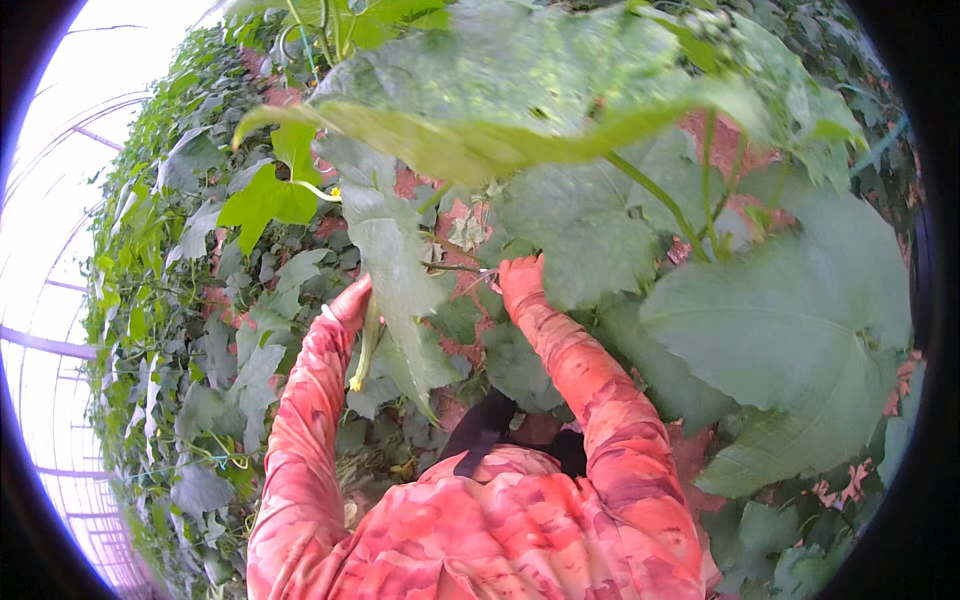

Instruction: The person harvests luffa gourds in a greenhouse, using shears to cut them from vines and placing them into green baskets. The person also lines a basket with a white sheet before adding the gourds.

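My left hand [351,303], partly hidden by a hanging leaf [394,232], is at the upper end of a slim green fruit [366,349] with a withered yellowish tip. The fruit hangs down below the hand; the leaf hides how the fingers lie on it. To the right, my right hand [523,283] is closed around a small metal tool [489,274], whose kind I cannot tell. The tool's exposed end points left, beside a thin vine stem [454,267]. A large leaf [577,232] lies just beyond the right hand.
A broad leaf [487,142] spans the upper view close to the camera. Big leaves [780,322] crowd the right side. Dense vines [150,277] fill the left, with a thin cord [161,469] among them. Greenhouse frame tubes [49,341] show at the far left.
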Available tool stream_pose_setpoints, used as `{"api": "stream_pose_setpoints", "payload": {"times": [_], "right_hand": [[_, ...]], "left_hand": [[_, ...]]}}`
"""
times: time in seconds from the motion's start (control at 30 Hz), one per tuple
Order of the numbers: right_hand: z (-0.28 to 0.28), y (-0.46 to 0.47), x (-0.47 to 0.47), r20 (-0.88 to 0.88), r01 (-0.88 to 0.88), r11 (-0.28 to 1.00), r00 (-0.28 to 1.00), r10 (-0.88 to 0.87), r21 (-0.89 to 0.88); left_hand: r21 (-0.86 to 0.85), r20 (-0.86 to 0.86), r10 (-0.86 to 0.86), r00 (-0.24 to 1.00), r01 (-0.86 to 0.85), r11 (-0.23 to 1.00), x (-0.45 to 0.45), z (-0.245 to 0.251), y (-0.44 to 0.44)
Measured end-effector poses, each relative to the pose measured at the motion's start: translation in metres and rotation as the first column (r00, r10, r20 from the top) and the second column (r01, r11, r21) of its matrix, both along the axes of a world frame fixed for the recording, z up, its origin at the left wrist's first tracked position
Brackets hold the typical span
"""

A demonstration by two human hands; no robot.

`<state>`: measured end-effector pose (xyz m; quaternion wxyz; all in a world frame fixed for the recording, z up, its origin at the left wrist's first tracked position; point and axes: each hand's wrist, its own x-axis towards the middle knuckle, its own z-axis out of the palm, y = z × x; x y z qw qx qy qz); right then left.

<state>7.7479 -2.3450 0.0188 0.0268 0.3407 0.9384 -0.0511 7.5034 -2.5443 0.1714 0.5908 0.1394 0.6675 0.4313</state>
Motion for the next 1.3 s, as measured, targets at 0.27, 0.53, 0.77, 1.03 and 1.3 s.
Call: {"api": "stream_pose_setpoints", "payload": {"times": [0.27,0.53,0.77,1.03,1.3], "right_hand": [[0.024,0.016,0.074,0.084,0.053,0.921,0.996,-0.022,-0.387],[0.157,0.009,0.144,-0.307,-0.182,0.329,0.871,-0.383,-0.927],[0.155,-0.002,0.123,0.002,-0.16,-0.6,0.966,-0.26,-0.784],[0.167,-0.019,0.093,-0.332,-0.307,0.132,0.906,-0.262,-0.942],[0.139,-0.013,0.051,-0.219,-0.094,0.397,0.934,-0.283,-0.913]], "left_hand": [[-0.08,-0.07,-0.021,0.997,0.015,0.997,0.034,-0.002,0.035],[-0.045,-0.29,-0.19,0.938,0.185,0.982,0.068,0.012,0.064],[-0.062,-0.417,-0.209,0.885,0.202,0.977,0.058,-0.011,0.065],[-0.094,-0.551,-0.235,0.8,0.221,0.971,0.089,0.014,0.077],[-0.077,-0.702,-0.202,0.683,0.209,0.975,0.078,-0.008,0.071]]}}
